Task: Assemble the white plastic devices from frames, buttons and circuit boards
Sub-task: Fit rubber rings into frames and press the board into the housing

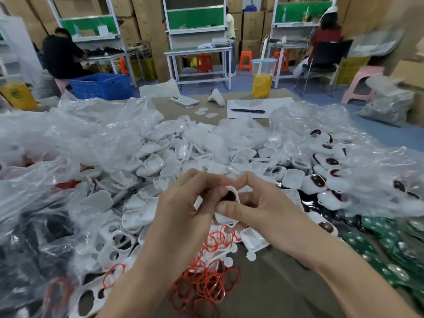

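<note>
Both hands meet over the table's middle around one white plastic device [229, 204] with a dark round opening. My left hand [183, 203] curls its fingers round its left side. My right hand [268, 207] pinches its right side, thumb laid across the front. Below them lies a heap of red rings [206, 285]. White frames with cutouts [117, 244] lie at the lower left. A big pile of white shells [160, 166] spreads behind the hands. Green circuit boards [376, 246] lie at the right. Assembled white devices with dark buttons [325, 180] are stacked at the right.
Crumpled clear plastic bags [75, 138] cover the left and far right. A phone [184, 100], a white controller [216, 97], a pen on paper [247, 110] and a jar of yellow drink [262, 79] stand at the far edge. Other people work at benches behind.
</note>
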{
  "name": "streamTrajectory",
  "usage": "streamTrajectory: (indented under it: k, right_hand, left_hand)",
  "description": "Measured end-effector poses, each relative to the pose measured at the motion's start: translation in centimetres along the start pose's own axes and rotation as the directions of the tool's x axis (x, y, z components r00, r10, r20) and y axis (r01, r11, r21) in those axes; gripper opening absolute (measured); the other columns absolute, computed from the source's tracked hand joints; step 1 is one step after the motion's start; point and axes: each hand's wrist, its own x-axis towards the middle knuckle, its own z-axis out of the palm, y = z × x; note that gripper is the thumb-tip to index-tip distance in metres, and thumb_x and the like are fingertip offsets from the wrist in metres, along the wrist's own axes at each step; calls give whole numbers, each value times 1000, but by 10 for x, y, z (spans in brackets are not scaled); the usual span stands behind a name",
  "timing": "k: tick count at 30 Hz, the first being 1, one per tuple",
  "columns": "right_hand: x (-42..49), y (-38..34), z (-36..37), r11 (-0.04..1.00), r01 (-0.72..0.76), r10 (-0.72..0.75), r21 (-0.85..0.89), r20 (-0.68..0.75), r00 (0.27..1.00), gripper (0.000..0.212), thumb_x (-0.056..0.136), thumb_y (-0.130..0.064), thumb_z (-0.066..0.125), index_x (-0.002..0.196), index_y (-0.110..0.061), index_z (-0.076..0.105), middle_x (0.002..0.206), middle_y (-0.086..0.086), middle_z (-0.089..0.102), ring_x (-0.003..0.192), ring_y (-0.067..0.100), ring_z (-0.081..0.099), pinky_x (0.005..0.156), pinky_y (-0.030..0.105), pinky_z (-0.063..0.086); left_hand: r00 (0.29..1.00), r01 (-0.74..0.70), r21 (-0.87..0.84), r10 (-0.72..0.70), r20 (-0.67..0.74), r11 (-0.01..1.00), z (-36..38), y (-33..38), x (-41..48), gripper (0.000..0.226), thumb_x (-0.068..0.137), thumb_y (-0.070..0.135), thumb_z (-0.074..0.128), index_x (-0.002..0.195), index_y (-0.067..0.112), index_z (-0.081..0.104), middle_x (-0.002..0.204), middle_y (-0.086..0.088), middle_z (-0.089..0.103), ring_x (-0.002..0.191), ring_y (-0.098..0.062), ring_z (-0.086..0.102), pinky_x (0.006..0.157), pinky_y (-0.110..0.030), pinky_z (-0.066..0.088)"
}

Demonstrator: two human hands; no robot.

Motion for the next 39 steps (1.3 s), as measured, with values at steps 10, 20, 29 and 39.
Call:
streamTrajectory:
  k: [10, 20, 29, 39]
  right_hand:
    - [2, 1, -14, 973, 92, -53, 209, -186, 981, 10, 97, -7, 61, 103, -15, 64, 91, 14, 77, 90, 24, 76, 73, 30, 62]
    - [8, 9, -17, 966, 53, 34, 252, -330, 943, 13, 94, -16, 67, 103, -11, 59, 99, 18, 73, 95, 33, 73, 83, 47, 61]
    - [11, 14, -18, 925, 127, -8, 358, -316, 949, 14, 101, -10, 53, 110, -10, 64, 108, 10, 75, 98, 24, 74, 74, 26, 60]
    - [17, 16, -29, 827, 205, 68, 524, -455, 888, 22, 107, 1, 34, 105, -15, 48, 107, 19, 70, 85, 26, 77, 76, 29, 62]
  left_hand:
    - [983, -86, 246, 43, 176, 965, -21, -8, -8, 21, 97, 55, 53, 109, 44, 66, 99, 33, 64, 102, 6, 60, 80, -13, 47]
    - [865, -296, 469, 25, 502, 832, -16, -4, -19, 35, 91, 60, 49, 110, 38, 68, 96, 23, 56, 93, 0, 44, 88, -21, 32]
    - [840, -273, 440, -11, 542, 855, -15, -3, -22, 37, 94, 50, 46, 128, 42, 56, 110, 27, 56, 103, 6, 39, 102, -10, 19]
    - [846, -325, 420, 62, 530, 847, -11, 10, -29, 21, 93, 53, 52, 99, 42, 69, 106, 24, 55, 106, -2, 46, 97, -15, 24]
